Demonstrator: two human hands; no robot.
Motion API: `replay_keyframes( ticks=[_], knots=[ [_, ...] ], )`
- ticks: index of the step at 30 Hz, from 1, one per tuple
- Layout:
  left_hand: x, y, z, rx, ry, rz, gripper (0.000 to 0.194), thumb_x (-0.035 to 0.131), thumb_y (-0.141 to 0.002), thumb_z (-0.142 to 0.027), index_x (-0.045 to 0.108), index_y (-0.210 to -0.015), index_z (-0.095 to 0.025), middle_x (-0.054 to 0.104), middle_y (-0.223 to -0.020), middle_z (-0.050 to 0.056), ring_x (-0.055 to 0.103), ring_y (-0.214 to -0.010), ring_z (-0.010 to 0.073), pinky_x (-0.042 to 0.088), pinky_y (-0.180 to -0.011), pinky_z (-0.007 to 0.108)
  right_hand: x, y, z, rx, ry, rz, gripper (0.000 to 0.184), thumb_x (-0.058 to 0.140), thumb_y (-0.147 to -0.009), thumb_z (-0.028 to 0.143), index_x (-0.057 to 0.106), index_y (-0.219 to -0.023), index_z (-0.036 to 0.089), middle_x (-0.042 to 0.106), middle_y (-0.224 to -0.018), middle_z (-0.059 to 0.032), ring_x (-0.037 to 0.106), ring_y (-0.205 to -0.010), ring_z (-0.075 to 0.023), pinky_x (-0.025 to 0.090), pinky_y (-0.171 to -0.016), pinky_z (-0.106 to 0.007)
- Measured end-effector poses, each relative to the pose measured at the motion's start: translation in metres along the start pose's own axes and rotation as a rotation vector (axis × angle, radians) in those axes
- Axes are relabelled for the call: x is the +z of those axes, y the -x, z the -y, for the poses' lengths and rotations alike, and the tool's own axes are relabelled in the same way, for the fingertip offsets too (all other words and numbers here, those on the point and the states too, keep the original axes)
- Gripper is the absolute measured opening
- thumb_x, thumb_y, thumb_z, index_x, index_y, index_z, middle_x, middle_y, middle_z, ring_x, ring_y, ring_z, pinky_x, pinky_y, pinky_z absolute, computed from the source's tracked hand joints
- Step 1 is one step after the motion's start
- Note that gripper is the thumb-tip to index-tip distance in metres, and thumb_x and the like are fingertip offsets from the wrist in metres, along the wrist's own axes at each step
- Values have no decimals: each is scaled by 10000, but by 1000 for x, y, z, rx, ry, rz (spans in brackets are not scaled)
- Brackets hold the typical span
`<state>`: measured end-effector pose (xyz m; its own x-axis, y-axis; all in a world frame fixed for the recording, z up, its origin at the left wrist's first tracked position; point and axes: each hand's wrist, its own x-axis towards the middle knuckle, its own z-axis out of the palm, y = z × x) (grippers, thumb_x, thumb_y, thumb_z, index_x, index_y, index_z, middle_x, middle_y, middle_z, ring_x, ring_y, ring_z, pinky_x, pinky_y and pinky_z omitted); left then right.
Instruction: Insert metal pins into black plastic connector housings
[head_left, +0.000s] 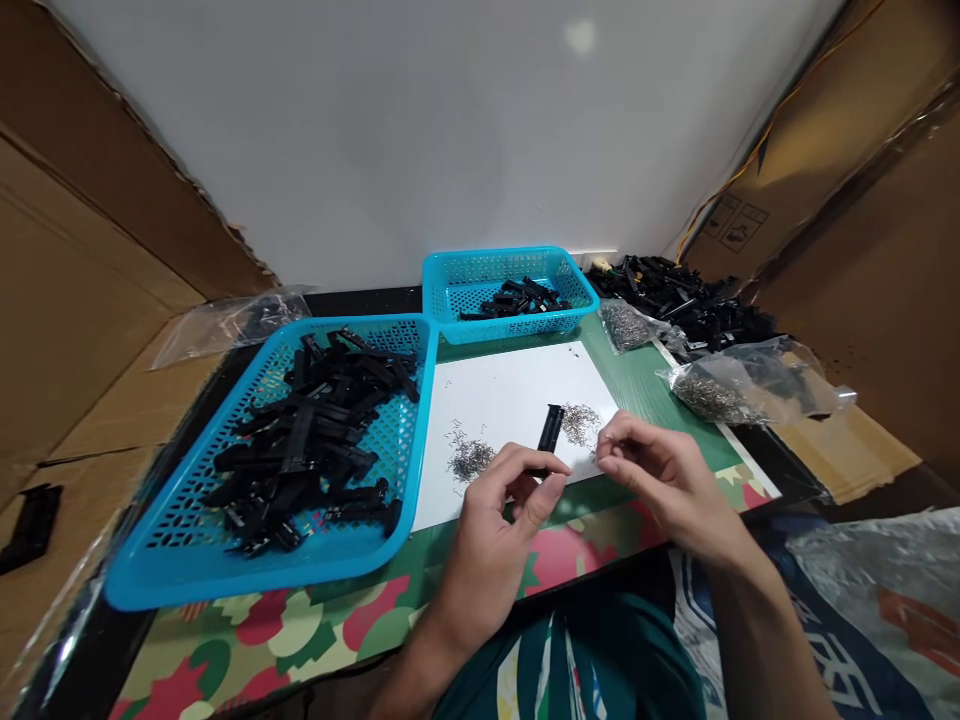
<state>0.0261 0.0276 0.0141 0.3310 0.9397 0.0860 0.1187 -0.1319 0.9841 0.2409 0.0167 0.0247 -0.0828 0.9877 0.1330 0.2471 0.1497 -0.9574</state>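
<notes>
Between the thumb and fingers of my left hand (pixel 499 530) is a slim black plastic part (pixel 551 428), its free end pointing up and away from me. My right hand (pixel 660 475) is closed in a pinch just to the right of it, apart from the part; whatever sits at the fingertips is too small to make out. Beneath and beyond the hands lies a white sheet (pixel 517 375). It carries a pile of small dark metal springs or clips (pixel 471 458) on the left and a lighter pile of small metal pieces (pixel 580 423) near the right hand.
A large blue basket (pixel 262 585) of black parts stands at the left, and a smaller blue basket (pixel 510 328) behind. Loose black parts (pixel 675 290) are heaped at the back right. Plastic bags of metal pieces (pixel 712 395) lie before them. Cardboard walls (pixel 892 230) flank the table.
</notes>
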Motion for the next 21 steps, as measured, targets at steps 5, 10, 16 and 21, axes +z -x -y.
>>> replay_keyframes(
  ticks=[5,10,16,21],
  knots=[
    [4,-2,4,-88,319,112,348,752,-958,-529,716,-936,-183,624,-851,8,561,-791,162,440,-713,261,33,1,8,-102,-171,39,98,729,-986,272,753,-904,225,667,-873,-29,584,-786,-177,460,-699,-298],
    [6,1,8,-125,428,42,405,854,-869,-513,637,-812,-176,547,-756,-26,497,-715,129,423,-650,226,47,5,7,-109,-191,3,131,703,-1008,240,828,-986,269,710,-908,-33,641,-827,-181,488,-721,-305],
    [1,0,3,-112,447,-55,435,890,-829,-509,628,-739,-174,492,-682,-47,420,-622,102,346,-550,204,47,11,10,-134,-201,-46,137,743,-980,233,854,-1031,293,721,-863,-23,636,-777,-173,473,-665,-301],
    [-4,0,3,-90,424,-50,411,893,-829,-501,664,-721,-177,524,-691,-29,459,-649,116,380,-586,218,51,11,11,-107,-209,-94,112,789,-919,182,859,-948,264,727,-811,-23,637,-729,-171,474,-628,-294]
  ],
)
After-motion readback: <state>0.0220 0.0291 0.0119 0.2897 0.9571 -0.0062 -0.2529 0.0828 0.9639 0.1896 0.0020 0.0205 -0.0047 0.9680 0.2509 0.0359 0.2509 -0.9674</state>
